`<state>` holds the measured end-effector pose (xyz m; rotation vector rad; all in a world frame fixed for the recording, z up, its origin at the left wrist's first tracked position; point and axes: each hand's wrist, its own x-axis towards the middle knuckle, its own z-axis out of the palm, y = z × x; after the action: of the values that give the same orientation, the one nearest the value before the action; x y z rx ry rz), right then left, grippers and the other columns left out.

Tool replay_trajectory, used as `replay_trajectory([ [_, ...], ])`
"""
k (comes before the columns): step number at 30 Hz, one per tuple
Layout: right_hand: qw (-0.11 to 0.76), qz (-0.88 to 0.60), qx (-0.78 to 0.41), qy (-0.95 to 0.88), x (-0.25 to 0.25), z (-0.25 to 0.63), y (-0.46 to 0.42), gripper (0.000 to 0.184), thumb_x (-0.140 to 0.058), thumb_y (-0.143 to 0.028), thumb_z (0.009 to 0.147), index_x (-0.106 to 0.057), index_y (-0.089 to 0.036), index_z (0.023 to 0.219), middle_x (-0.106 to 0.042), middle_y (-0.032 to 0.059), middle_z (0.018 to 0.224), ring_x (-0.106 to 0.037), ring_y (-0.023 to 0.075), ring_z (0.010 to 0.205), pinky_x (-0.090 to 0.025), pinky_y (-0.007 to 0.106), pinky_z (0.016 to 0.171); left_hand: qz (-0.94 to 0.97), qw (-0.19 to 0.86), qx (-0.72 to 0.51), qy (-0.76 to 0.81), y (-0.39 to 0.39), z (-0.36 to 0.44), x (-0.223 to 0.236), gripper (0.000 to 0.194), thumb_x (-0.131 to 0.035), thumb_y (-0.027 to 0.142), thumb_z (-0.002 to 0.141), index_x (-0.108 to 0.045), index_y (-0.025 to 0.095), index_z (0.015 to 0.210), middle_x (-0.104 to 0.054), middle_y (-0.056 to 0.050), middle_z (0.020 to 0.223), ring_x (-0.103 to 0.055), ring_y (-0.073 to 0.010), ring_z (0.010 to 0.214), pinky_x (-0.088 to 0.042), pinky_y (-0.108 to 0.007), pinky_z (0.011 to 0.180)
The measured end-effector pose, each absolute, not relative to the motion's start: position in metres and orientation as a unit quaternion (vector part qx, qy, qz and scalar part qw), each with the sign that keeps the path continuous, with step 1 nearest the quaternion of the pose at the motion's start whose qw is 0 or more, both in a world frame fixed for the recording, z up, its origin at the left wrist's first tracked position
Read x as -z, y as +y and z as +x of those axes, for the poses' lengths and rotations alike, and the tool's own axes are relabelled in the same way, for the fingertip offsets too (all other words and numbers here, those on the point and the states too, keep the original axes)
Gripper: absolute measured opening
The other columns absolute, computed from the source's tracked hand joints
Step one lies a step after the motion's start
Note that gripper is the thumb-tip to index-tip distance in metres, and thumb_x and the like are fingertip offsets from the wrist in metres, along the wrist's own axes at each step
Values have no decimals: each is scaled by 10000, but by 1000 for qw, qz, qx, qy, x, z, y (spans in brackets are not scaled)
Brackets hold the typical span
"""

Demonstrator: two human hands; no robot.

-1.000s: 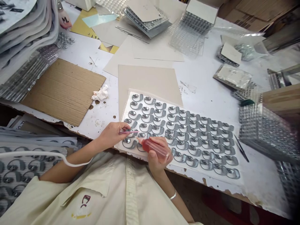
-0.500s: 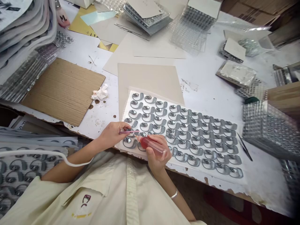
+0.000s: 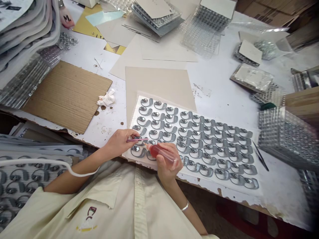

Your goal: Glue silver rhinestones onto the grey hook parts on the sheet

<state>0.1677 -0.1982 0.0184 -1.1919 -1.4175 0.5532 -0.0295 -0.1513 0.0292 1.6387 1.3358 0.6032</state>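
My right hand (image 3: 170, 162) is wrapped round a squeeze bottle (image 3: 161, 154) of clear plastic with red liquid in it. Its pale nozzle points left, close to the tip of a thin pink stick (image 3: 134, 140), which my left hand (image 3: 122, 142) pinches between thumb and fingers. Both tips hover over the lower left part of a white sheet (image 3: 171, 105). Rows of grey curved pieces (image 3: 159, 124), each with a shiny faceted stone, lie on that sheet. Whether the nozzle touches the stick I cannot tell.
Dark tweezers (image 3: 260, 156) rest at the sheet's right end. Brown cardboard (image 3: 67, 96) and crumpled tissue (image 3: 106, 98) lie to the left. A bottle marked M (image 3: 66, 16) stands behind stacked trays (image 3: 27, 79). Packs of stones (image 3: 286, 132) line the right side. A white cable (image 3: 50, 162) crosses my left forearm.
The squeeze bottle and my right hand have shifted very slightly to the right. My left hand and the pink stick stay almost in place.
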Motion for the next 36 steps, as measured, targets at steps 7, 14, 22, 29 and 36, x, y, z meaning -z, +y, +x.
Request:
replay_trajectory([
  [7,564,-496,-229,-619,-17,169,-199,212,-644,-289,796,-640,-194,986,-660,72,890,-607,214,821,-523,409,704,669,443,-245,545,-152,-29,-29,175,-628,267,814,-694,173,947,-657,16,679,-523,-92,556,-404,-186,534],
  [14,569,-486,-217,-626,-14,168,-198,233,-661,-247,786,-636,-189,1010,-661,71,897,-603,206,829,-522,395,708,653,464,-252,542,-152,-31,-27,194,-637,276,817,-686,180,978,-715,-11,882,-602,-113,673,-462,-207,631],
  [22,619,-514,-232,-546,-18,170,-202,255,-622,-403,804,-650,-190,942,-647,77,872,-615,228,807,-524,424,691,675,427,-235,554,-151,-29,-33,175,-661,275,809,-688,174,950,-706,-8,845,-571,-101,620,-434,-199,576],
  [29,647,-552,-210,-483,-19,189,-210,414,-536,-575,804,-638,-186,905,-601,84,847,-625,250,764,-526,445,623,735,331,-210,553,-154,-33,-40,148,-668,222,806,-664,187,950,-644,-27,911,-600,-144,781,-453,-241,699],
  [36,723,-506,-228,-412,-15,203,-208,359,-611,-480,770,-672,-130,822,-586,72,787,-543,142,484,-422,310,389,777,319,-175,513,-175,-39,-44,116,-642,253,858,-669,179,943,-600,-9,772,-554,-108,653,-407,-214,616],
])
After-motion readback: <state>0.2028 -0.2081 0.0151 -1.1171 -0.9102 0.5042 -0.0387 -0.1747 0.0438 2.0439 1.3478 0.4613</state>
